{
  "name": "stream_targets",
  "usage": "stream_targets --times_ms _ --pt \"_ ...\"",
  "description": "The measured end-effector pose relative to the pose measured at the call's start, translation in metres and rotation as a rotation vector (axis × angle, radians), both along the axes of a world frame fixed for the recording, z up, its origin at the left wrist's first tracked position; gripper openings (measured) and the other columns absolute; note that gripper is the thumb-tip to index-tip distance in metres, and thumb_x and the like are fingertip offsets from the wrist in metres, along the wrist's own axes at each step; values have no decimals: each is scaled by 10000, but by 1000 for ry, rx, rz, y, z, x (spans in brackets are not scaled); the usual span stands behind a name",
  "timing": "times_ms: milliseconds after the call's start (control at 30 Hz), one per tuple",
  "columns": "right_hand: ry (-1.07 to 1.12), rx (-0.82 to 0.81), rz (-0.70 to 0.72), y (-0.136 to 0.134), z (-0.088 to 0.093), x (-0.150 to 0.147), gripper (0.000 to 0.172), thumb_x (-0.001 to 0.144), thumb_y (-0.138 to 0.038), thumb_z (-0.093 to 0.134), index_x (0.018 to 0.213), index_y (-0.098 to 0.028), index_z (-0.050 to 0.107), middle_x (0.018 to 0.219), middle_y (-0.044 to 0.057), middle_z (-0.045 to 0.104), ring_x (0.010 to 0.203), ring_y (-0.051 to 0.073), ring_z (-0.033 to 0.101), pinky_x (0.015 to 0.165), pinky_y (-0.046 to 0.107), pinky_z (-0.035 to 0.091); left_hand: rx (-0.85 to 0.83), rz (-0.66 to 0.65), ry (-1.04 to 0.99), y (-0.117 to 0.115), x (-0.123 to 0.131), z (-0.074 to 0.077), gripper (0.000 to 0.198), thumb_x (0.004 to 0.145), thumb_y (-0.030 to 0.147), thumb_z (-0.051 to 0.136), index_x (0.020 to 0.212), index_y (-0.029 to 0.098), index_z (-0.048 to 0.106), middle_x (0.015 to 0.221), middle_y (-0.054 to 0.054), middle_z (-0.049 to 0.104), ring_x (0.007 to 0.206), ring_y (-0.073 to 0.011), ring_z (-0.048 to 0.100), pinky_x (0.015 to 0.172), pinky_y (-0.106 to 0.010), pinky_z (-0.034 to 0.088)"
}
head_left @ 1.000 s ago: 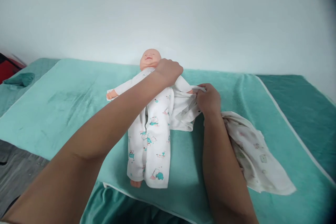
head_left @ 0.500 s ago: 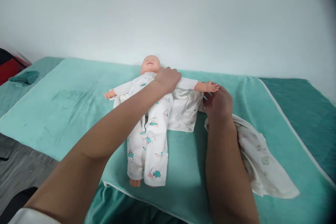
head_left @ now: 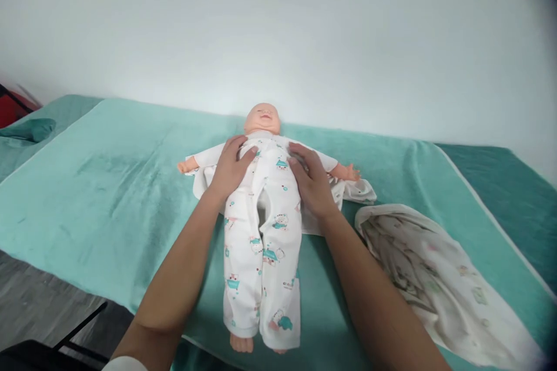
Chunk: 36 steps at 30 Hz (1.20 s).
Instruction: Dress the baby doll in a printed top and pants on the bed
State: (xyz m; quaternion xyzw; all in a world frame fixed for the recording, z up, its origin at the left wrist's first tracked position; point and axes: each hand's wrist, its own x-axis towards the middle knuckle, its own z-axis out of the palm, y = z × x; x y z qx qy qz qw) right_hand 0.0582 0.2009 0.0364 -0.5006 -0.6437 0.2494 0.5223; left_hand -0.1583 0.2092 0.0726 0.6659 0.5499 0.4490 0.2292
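A baby doll lies on its back with its arms spread. It wears white printed baby clothes with long trouser legs, and its feet poke out below. My left hand rests on one side of the doll's chest, fingers and thumb apart. On the opposite side, my right hand lies against the chest with its fingers spread. Both palms are hidden. A spread white garment lies beneath the doll's back and arms, one sleeve stretched out past the doll's hand.
A crumpled white printed garment lies at the right. Under everything is a green plush cover, its edge dropping toward the grey floor at lower left. The pale wall stands behind. A red and black object shows at far left.
My right hand has left the doll's hand and sleeve cuff and come to the chest. My left hand has moved from the doll's shoulder to the other side of the chest.
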Motion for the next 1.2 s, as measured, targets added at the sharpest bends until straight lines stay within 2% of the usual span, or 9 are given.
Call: stream_targets --times_ms 167,300,400,500,633,800,933,1067,1200 --pt "-68 -44 136 0 -3 -3 503 1003 -629 518 1393 -320 586 1640 64 483 1580 239 361 1328 536 245 31 -53 -15 1 -1 -11 258 961 355 663 1181 221 641 1449 -108 607 1381 -223 570 1212 -410 429" --pt "-164 -47 196 2 -3 6 616 926 -696 600 1413 -322 546 1697 74 389 1642 282 210 1339 579 152 186 -55 141 -5 6 -9 157 957 348 693 1021 213 643 1361 -102 646 1322 -238 567 1155 -414 455" --pt "-150 -39 179 -1 0 5 657 837 -679 715 1350 -305 544 1709 99 328 1596 320 294 1281 582 289 335 -84 342 -12 10 -8 195 1036 385 563 999 205 629 1210 -112 693 1205 -263 596 1055 -436 475" --pt "-168 -15 146 -8 6 -1 607 785 -640 775 1240 -299 561 1694 104 305 1509 333 396 1121 537 469 418 -103 495 -17 15 -10 324 1094 406 382 1015 204 622 1013 -108 701 1040 -272 632 911 -433 475" --pt "-209 54 77 -15 13 -8 502 757 -656 787 1030 -284 590 1511 114 452 1402 343 460 976 510 532 458 -109 580 -20 18 -14 413 1111 404 268 990 211 613 891 -88 675 886 -244 651 802 -397 460" --pt "-198 171 -30 -21 13 -13 400 792 -592 791 730 -260 576 1019 85 593 1034 284 566 842 470 525 475 -59 573 -22 17 -20 481 1111 471 266 947 207 632 745 -56 635 696 -204 617 642 -350 374" --pt "-96 221 -35 -22 4 -3 446 767 -461 830 578 -247 486 685 -1 532 724 200 494 720 390 460 582 10 531 -21 9 -28 505 1093 544 353 842 205 631 652 -21 609 582 -164 554 585 -335 286" --pt "18 98 10 -23 -7 12 389 698 -367 849 565 -217 515 599 -42 498 603 131 427 601 311 343 713 37 477 -23 -4 -37 512 1063 572 455 756 198 621 614 2 608 560 -129 524 600 -321 276" --pt "-59 -47 -22 -30 -8 21 394 698 -395 837 564 -209 516 545 -64 392 560 103 342 555 289 254 633 57 443 -33 -19 -45 572 1025 648 478 713 196 638 593 -3 605 560 -134 526 594 -320 265"
